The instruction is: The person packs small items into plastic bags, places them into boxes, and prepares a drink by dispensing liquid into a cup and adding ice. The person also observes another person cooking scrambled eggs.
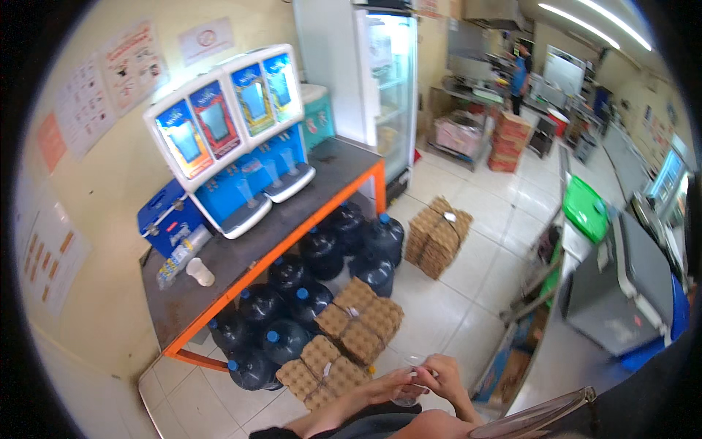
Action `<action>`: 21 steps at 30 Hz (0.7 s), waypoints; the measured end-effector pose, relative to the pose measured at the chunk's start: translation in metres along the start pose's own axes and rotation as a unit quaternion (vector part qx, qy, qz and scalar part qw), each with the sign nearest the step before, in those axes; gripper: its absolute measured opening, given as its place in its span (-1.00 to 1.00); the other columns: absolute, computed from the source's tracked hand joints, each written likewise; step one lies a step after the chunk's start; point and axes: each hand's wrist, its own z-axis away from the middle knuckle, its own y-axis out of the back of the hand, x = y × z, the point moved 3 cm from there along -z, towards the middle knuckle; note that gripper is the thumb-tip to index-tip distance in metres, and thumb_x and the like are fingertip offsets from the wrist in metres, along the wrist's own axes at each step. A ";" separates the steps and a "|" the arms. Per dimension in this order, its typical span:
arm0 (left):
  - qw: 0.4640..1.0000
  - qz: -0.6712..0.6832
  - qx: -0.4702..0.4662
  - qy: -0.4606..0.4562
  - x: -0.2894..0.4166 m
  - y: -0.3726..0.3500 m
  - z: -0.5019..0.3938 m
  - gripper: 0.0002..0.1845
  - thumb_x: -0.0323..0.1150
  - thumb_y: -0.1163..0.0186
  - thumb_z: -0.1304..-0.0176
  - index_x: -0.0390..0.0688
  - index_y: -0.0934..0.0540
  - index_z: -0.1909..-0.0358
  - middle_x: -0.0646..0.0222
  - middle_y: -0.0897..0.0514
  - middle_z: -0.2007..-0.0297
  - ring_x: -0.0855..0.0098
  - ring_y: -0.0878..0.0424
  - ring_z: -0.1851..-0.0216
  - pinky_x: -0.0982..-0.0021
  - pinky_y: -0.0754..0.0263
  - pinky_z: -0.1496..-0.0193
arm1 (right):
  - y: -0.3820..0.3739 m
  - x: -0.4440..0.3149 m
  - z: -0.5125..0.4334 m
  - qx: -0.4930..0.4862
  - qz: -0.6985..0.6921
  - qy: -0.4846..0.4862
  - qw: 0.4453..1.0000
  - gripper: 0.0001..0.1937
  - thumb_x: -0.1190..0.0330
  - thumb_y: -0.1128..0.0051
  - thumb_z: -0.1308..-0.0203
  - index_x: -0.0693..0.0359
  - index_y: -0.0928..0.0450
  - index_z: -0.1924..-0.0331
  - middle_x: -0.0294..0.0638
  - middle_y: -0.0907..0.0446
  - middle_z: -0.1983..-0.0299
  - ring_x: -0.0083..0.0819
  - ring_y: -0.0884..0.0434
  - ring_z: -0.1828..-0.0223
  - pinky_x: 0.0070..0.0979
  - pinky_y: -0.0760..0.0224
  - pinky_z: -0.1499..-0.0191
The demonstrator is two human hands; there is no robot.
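Both of my hands are close together low in the view, around a clear plastic cup (407, 396). My left hand (396, 382) is wrapped around the cup's side, its fingers partly seen through the clear wall. My right hand (440, 375) is at the cup's upper part, with thumb and fingers pinched near the rim; whether it grips the cup or something small there cannot be told. Beyond the hands, bundles of tied cardboard egg trays (359, 321) stand on the tiled floor. A drink dispenser (230, 137) with lit panels stands on the orange-edged table (236, 255).
Large blue-capped water bottles (285, 340) crowd beneath the table. White cups (201, 273) and a blue cooler (174, 217) are on it. Another egg-tray bundle (439, 236) stands farther off. At right, a counter (540, 378) holds a grey cooler box (620, 285). A person (520, 77) stands far back.
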 end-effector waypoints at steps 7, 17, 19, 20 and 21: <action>0.896 0.066 0.374 -0.229 0.074 0.055 0.011 -0.34 -0.02 -0.17 -0.24 -0.19 -0.27 -0.25 0.13 -0.54 -0.04 0.26 -0.51 -0.09 0.26 -0.40 -0.14 | -0.015 0.063 -0.202 -0.284 -0.143 0.111 0.942 -0.73 0.27 0.03 -0.29 0.21 -0.47 0.01 -0.08 -0.58 0.18 -0.27 -0.59 0.20 -0.47 -0.43 0.14; 0.533 0.010 0.658 -0.533 0.197 0.080 0.038 -0.10 -0.21 -0.44 0.00 -0.31 -0.14 -0.28 0.13 -0.56 0.04 0.34 -0.55 0.02 0.34 -0.43 -0.06 | -0.129 0.251 -0.529 -0.163 -0.187 0.240 0.939 -0.52 0.76 0.38 0.00 0.30 -0.44 -0.01 -0.08 -0.52 -0.01 -0.29 -0.52 -0.07 -0.43 -0.27 -0.19; 0.460 -0.020 0.716 -0.524 0.179 0.101 0.035 -0.12 -0.19 -0.38 -0.08 -0.25 -0.07 -0.31 0.11 -0.49 -0.03 0.29 -0.54 0.03 0.36 -0.45 0.02 | -0.170 0.263 -0.625 -0.106 -0.146 0.240 0.954 -0.53 0.75 0.19 0.05 0.27 -0.43 -0.02 -0.09 -0.55 0.03 -0.19 -0.53 -0.04 -0.36 -0.32 -0.12; 0.402 -0.033 0.769 -0.495 0.170 0.099 0.031 -0.15 -0.13 -0.32 -0.14 -0.21 -0.07 -0.33 0.11 -0.46 -0.07 0.27 -0.56 0.07 0.40 -0.47 0.09 | -0.203 0.258 -0.655 -0.111 -0.169 0.185 0.962 -0.58 0.70 0.07 0.01 0.26 -0.42 -0.01 -0.09 -0.56 0.06 -0.21 -0.55 0.00 -0.37 -0.39 -0.03; 0.383 -0.003 0.806 -0.452 0.139 0.118 0.032 -0.18 -0.07 -0.27 -0.17 -0.10 -0.06 -0.35 0.14 -0.40 -0.14 0.24 -0.51 -0.02 0.35 -0.43 0.00 | -0.230 0.270 -0.705 -0.108 -0.170 0.151 0.968 -0.62 0.64 -0.04 0.00 0.25 -0.42 0.02 -0.10 -0.56 0.06 -0.22 -0.55 0.01 -0.41 -0.44 0.03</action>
